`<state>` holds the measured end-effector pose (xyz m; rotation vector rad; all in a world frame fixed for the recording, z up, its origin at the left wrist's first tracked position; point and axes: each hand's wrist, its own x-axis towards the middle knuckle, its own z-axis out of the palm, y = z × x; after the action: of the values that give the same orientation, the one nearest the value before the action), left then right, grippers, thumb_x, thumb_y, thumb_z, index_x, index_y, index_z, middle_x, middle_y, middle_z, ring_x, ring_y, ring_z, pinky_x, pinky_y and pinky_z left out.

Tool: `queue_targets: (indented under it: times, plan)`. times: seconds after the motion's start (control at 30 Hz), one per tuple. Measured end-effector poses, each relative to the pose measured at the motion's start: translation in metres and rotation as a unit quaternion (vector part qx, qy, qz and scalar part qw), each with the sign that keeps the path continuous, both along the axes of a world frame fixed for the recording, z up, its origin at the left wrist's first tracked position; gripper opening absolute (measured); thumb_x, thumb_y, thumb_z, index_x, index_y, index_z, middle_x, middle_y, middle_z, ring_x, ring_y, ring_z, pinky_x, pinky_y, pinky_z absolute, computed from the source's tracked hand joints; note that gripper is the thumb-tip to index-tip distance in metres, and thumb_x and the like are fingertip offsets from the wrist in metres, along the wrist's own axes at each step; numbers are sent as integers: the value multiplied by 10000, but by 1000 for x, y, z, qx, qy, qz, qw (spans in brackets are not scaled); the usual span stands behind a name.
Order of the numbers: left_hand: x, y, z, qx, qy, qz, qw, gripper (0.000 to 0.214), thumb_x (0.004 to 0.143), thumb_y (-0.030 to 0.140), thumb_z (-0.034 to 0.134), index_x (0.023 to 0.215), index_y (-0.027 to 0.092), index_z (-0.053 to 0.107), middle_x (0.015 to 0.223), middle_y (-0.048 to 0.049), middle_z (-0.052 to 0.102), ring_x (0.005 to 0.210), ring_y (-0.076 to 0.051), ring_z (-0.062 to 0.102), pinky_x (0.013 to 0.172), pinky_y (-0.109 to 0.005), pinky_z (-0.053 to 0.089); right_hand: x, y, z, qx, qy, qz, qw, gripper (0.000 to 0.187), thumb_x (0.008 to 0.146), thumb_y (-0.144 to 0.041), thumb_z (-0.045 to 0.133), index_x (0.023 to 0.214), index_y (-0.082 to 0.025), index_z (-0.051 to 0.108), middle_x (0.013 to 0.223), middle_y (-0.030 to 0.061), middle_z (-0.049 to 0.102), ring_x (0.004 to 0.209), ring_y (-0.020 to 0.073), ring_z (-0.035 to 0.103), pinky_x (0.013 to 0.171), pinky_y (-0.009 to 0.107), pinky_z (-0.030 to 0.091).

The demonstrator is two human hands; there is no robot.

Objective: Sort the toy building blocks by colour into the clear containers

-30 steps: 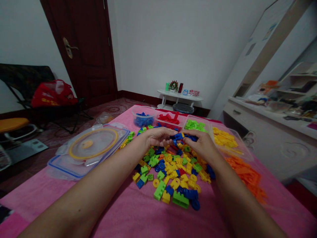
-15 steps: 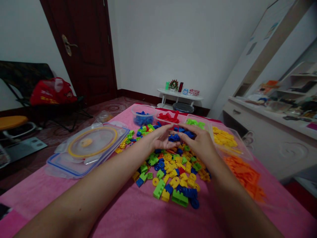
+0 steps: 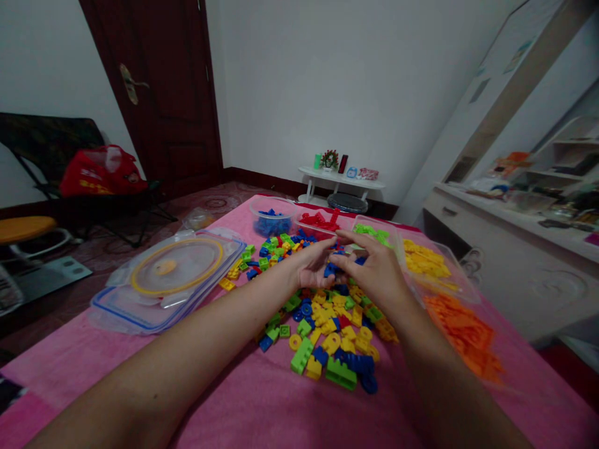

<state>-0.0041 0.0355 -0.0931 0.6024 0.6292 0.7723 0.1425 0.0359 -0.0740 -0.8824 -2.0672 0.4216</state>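
Note:
Both my hands meet above a heap of mixed plastic bricks (image 3: 327, 324) on the pink cloth. My left hand (image 3: 311, 265) is cupped palm up and holds several blue bricks (image 3: 330, 269). My right hand (image 3: 374, 271) curls over the same blue bricks, its fingertips pinching one against the left palm. Behind the heap stand a round tub of blue bricks (image 3: 272, 219), a tub of red bricks (image 3: 321, 223) and a tub of green bricks (image 3: 372, 234).
Clear lids (image 3: 171, 277) lie stacked at the left of the table. A tub of yellow bricks (image 3: 428, 262) and a pile of orange bricks (image 3: 463, 327) sit at the right. A white cabinet (image 3: 505, 262) stands close on the right; a small white table (image 3: 341, 181) is beyond.
Both hands have lifted slightly off the heap and drawn together, gathering blue bricks into the left palm; the left hand turned palm up.

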Motion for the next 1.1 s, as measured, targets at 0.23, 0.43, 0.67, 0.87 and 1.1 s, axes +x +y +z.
queue_targets:
  times: [0.23,0.43,0.67,0.87,1.1]
  plan:
    - [7,2,-9,9,-29,-52,998,355,819,496,505,899,163,596,645,-50,646,532,-173,644,360,-193,478,-6,-9,7,-66,93,29,993,332,796,-438,575,999,-192,667,1011,67,660,903,193,609,768,302,478]
    - [7,0,-6,-30,-82,-82,993,407,879,465,397,842,116,603,729,-121,638,560,-138,613,323,-114,394,-1,-13,16,-135,216,41,966,410,850,-529,455,999,-203,654,970,56,668,884,182,625,723,280,496]
    - [-23,12,34,-23,-98,205,974,232,893,280,411,886,101,558,680,-77,562,657,-138,604,432,-139,469,6,-7,20,-88,281,14,956,481,865,-567,378,923,-172,646,978,95,660,795,173,642,695,295,512]
    - [-90,71,62,18,55,516,855,138,864,311,456,818,182,476,683,-7,516,669,-123,549,731,-318,522,8,-7,24,-78,295,13,952,464,871,-560,370,894,-180,636,983,92,659,735,153,637,685,290,506]
    - [-95,76,48,200,400,478,756,184,664,252,683,816,167,624,897,-72,642,941,-214,564,810,-299,423,12,-2,20,-51,234,-20,971,457,872,-541,378,871,-176,654,884,71,664,694,153,623,650,282,479]
